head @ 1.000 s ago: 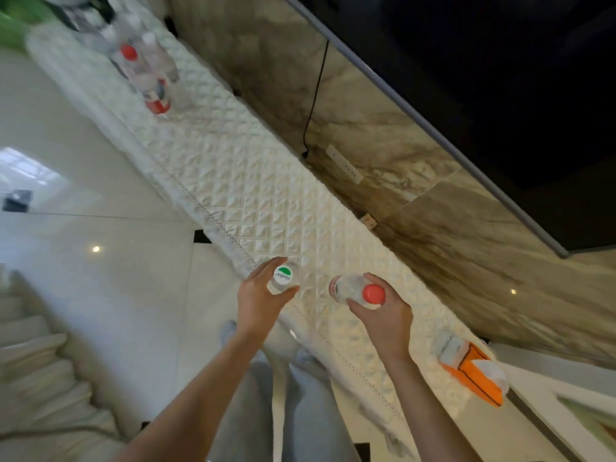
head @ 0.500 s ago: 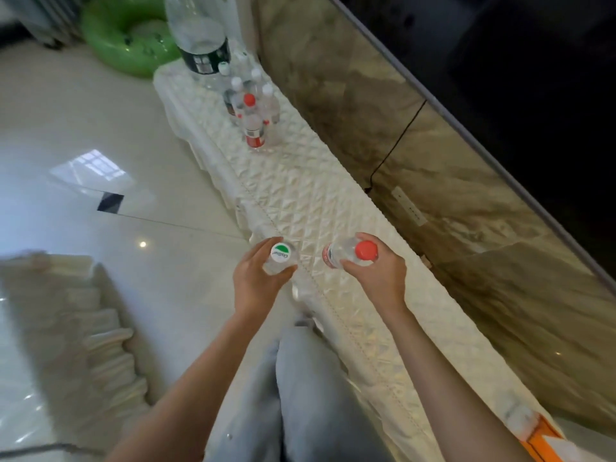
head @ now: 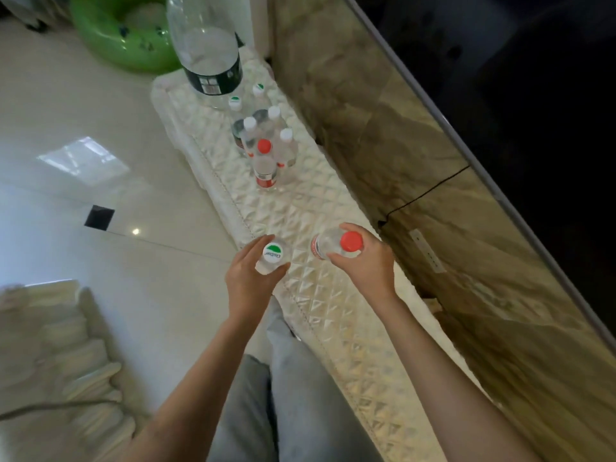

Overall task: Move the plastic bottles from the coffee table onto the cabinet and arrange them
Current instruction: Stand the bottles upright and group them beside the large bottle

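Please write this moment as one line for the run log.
left hand: holds green-capped bottle | right hand: holds red-capped bottle | both above cabinet | bottle group stands farther along

The left hand (head: 248,281) holds a clear bottle with a green-and-white cap (head: 272,253) over the near edge of the cabinet (head: 333,295), which is draped in a quilted white cover, while the right hand (head: 361,261) holds a red-capped bottle (head: 336,245) tilted just above that cover. Farther along the cabinet stands a cluster of small bottles (head: 266,141), one red-capped at its front, with a large clear bottle (head: 210,55) behind them. A green inflatable ring (head: 120,31) lies on the tiled floor (head: 83,201) beyond
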Demonstrator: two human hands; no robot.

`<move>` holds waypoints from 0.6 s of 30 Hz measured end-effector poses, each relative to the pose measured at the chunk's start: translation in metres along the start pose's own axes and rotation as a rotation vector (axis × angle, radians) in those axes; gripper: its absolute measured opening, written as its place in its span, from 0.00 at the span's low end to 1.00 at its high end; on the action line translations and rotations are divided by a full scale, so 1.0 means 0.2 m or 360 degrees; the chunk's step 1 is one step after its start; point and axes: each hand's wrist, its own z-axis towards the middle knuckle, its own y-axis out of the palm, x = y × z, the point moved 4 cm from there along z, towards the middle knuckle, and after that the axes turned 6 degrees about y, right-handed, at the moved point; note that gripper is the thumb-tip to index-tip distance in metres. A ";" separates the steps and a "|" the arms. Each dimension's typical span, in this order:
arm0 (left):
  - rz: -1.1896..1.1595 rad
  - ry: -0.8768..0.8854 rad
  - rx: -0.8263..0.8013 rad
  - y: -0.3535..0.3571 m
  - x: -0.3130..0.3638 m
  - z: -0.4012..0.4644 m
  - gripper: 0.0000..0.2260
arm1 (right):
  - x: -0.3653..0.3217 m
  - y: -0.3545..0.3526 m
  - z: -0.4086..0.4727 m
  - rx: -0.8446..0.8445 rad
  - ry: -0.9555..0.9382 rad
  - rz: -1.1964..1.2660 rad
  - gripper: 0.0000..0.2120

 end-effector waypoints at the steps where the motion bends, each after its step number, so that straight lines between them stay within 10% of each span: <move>1: -0.0003 0.0000 -0.0006 0.02 0.00 0.07 0.25 | -0.02 0.02 0.06 -0.0002 -0.0012 -0.0022 0.25; 18: 0.0055 0.0091 -0.0268 0.27 -0.31 0.87 0.26 | -0.09 0.43 0.79 0.0040 0.0099 -0.0175 0.25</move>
